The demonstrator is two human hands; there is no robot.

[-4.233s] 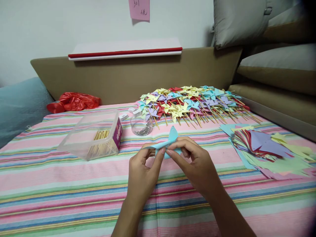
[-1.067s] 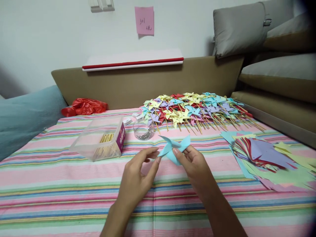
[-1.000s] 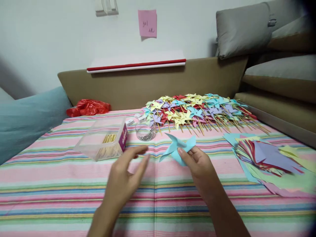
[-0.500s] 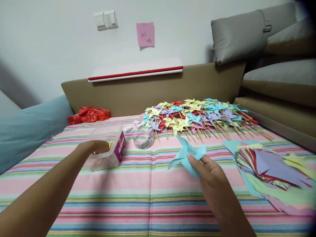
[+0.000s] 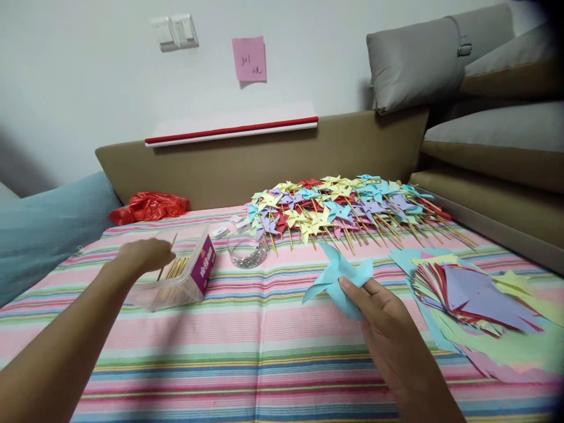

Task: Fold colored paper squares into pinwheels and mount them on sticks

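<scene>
My left hand point(image 5: 145, 256) is closed on a thin wooden stick point(image 5: 161, 272), which tilts above a clear plastic box point(image 5: 152, 301) with a purple label. Several more sticks point(image 5: 177, 268) lie inside that box. The left fingertips are partly hidden behind the hand. On the right, my right hand point(image 5: 374, 302) pinches a light blue paper pinwheel point(image 5: 337, 276) between thumb and fingers, its thumb near the centre of the folded blades. A clear round container point(image 5: 247, 258) with small silvery pieces stands between the hands, farther back.
Finished pinwheels on sticks point(image 5: 330, 214) lie heaped at the back right. Cut coloured paper sheets point(image 5: 480, 296) are piled at the right. A red plastic bag point(image 5: 152, 207) lies back left, and small white boxes point(image 5: 219, 232) sit behind the round container. Striped cloth point(image 5: 273, 364) covers the surface.
My left hand has risen out of the box and moved left, bringing up a stick. My right hand still holds the blue pinwheel in nearly the same place. The view has shifted slightly.
</scene>
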